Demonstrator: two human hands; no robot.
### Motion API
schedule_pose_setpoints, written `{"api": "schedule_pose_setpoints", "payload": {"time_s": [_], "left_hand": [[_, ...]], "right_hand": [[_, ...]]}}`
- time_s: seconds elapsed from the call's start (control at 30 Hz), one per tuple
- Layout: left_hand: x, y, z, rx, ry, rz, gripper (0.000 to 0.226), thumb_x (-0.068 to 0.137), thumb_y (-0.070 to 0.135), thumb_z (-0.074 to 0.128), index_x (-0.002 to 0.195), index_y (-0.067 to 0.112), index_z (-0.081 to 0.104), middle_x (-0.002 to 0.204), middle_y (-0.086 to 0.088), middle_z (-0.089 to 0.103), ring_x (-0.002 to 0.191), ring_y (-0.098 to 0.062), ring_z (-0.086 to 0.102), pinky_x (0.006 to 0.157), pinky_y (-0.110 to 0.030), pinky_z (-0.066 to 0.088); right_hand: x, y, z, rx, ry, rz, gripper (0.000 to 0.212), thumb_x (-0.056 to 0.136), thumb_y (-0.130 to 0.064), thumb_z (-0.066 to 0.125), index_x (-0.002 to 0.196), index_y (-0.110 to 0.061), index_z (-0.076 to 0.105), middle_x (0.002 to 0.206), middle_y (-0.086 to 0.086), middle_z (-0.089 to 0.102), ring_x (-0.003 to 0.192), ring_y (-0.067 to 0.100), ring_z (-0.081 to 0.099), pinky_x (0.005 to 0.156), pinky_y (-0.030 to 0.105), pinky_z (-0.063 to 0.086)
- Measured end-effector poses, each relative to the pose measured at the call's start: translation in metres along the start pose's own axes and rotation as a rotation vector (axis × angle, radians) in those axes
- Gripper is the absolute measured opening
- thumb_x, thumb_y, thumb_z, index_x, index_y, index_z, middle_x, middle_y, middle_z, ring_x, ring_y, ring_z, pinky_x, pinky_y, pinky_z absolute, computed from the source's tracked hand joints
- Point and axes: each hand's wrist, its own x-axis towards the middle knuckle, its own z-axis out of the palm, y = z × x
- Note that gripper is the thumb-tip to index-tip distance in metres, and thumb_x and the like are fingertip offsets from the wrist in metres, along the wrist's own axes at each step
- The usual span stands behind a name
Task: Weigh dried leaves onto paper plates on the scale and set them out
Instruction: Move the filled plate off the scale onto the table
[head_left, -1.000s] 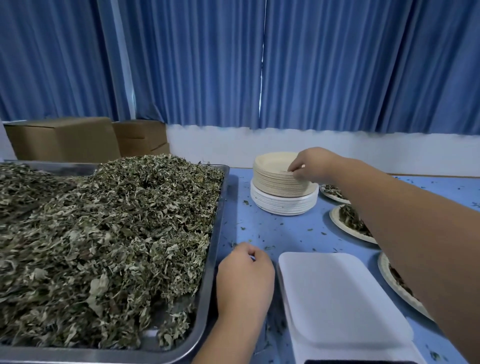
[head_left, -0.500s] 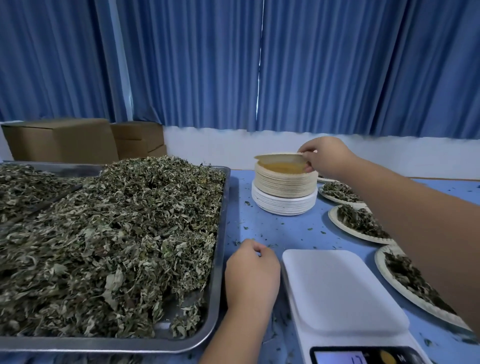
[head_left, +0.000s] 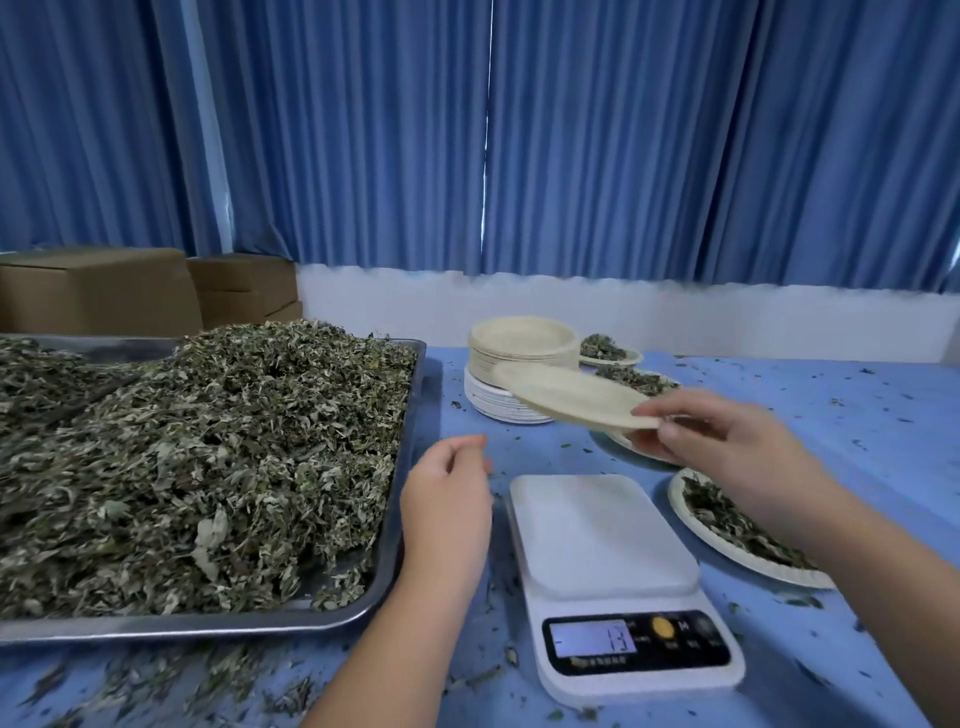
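Paper plate, empty, is held tilted in the air beyond the scale, in front of the plate stack. Right hand pinches its near rim, thumb on top. The scale's white platform is bare and its display is lit. Left hand hovers between scale and metal tray, fingers loosely curled and holding nothing. Dried leaves are heaped in the tray. Filled plates stand in a row right of the scale on the blue tabletop, which is strewn with leaf fragments. Cardboard boxes sit behind the tray.
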Motion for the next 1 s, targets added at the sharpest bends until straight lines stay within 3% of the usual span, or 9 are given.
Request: {"api": "schedule_pose_setpoints", "payload": {"time_s": [0.17, 0.27, 0.4, 0.57, 0.67, 0.77, 0.83, 0.93, 1.0], "left_hand": [[-0.010, 0.006, 0.003, -0.054, -0.070, -0.094, 0.025, 0.096, 0.030, 0.051, 0.081, 0.022, 0.068, 0.071, 0.012, 0.068, 0.047, -0.006, 0.053, 0.045, -0.023, 0.035], [-0.010, 0.006, -0.001, -0.030, -0.094, -0.153, 0.030, 0.095, 0.034, 0.052, 0.075, 0.016, 0.063, 0.062, 0.005, 0.058, 0.047, -0.010, 0.051, 0.043, -0.022, 0.034], [-0.008, 0.002, -0.005, 0.040, -0.151, -0.181, 0.016, 0.089, 0.022, 0.059, 0.076, 0.017, 0.066, 0.058, 0.005, 0.053, 0.045, -0.012, 0.042, 0.044, -0.020, 0.033], [-0.009, -0.001, -0.002, 0.135, -0.181, -0.165, 0.016, 0.090, 0.019, 0.057, 0.100, 0.026, 0.068, 0.065, 0.008, 0.062, 0.040, -0.007, 0.046, 0.042, -0.018, 0.037], [-0.009, -0.003, -0.002, 0.330, -0.154, -0.045, 0.026, 0.092, 0.023, 0.052, 0.116, 0.025, 0.062, 0.076, 0.004, 0.065, 0.055, -0.014, 0.055, 0.052, -0.024, 0.040], [-0.013, -0.006, -0.005, 0.775, -0.098, 0.205, 0.032, 0.096, 0.037, 0.044, 0.125, 0.029, 0.053, 0.094, -0.001, 0.067, 0.082, -0.021, 0.062, 0.066, -0.031, 0.045], [-0.016, -0.001, -0.006, 0.890, -0.062, 0.322, 0.035, 0.098, 0.041, 0.040, 0.128, 0.028, 0.051, 0.104, 0.000, 0.065, 0.094, -0.022, 0.060, 0.074, -0.034, 0.046], [-0.014, 0.012, -0.012, 0.901, 0.035, 0.470, 0.034, 0.097, 0.039, 0.041, 0.123, 0.025, 0.057, 0.109, 0.002, 0.060, 0.100, -0.020, 0.056, 0.079, -0.035, 0.046], [-0.007, 0.017, -0.023, 0.944, 0.127, 0.520, 0.033, 0.096, 0.037, 0.043, 0.120, 0.023, 0.060, 0.112, 0.000, 0.058, 0.105, -0.022, 0.053, 0.082, -0.037, 0.045]], "right_hand": [[-0.031, 0.014, -0.008, 0.039, -0.126, 0.058, 0.025, 0.088, 0.015, 0.053, 0.089, 0.000, 0.072, 0.107, 0.011, 0.065, 0.090, 0.020, 0.070, 0.083, 0.024, 0.056], [-0.038, 0.013, -0.014, -0.010, -0.157, 0.025, 0.031, 0.087, 0.015, 0.053, 0.080, -0.005, 0.076, 0.098, 0.005, 0.067, 0.088, 0.017, 0.067, 0.076, 0.016, 0.053], [-0.040, 0.019, -0.021, -0.111, -0.167, 0.054, 0.034, 0.089, 0.004, 0.057, 0.073, -0.018, 0.076, 0.091, -0.004, 0.069, 0.082, 0.020, 0.065, 0.067, 0.010, 0.047], [-0.037, 0.027, -0.025, -0.212, -0.179, 0.135, 0.025, 0.090, -0.012, 0.061, 0.080, -0.030, 0.075, 0.094, 0.008, 0.069, 0.084, 0.036, 0.060, 0.072, 0.032, 0.045], [-0.038, 0.026, -0.025, -0.234, -0.198, 0.142, 0.021, 0.089, -0.018, 0.063, 0.087, -0.036, 0.074, 0.095, 0.019, 0.067, 0.073, 0.037, 0.052, 0.069, 0.037, 0.040], [-0.039, 0.025, -0.026, -0.222, -0.191, 0.157, 0.021, 0.089, -0.024, 0.064, 0.093, -0.043, 0.071, 0.086, 0.017, 0.068, 0.065, 0.024, 0.055, 0.063, 0.027, 0.044], [-0.039, 0.025, -0.027, -0.200, -0.196, 0.167, 0.023, 0.089, -0.024, 0.063, 0.095, -0.045, 0.070, 0.076, 0.015, 0.068, 0.062, 0.019, 0.056, 0.063, 0.032, 0.044], [-0.039, 0.027, -0.028, -0.196, -0.174, 0.158, 0.024, 0.089, -0.022, 0.063, 0.095, -0.044, 0.069, 0.071, 0.002, 0.069, 0.060, 0.014, 0.059, 0.062, 0.039, 0.043], [-0.038, 0.029, -0.027, -0.188, -0.126, 0.137, 0.023, 0.091, -0.017, 0.063, 0.094, -0.039, 0.070, 0.066, -0.014, 0.066, 0.051, 0.007, 0.055, 0.056, 0.027, 0.044]]}}
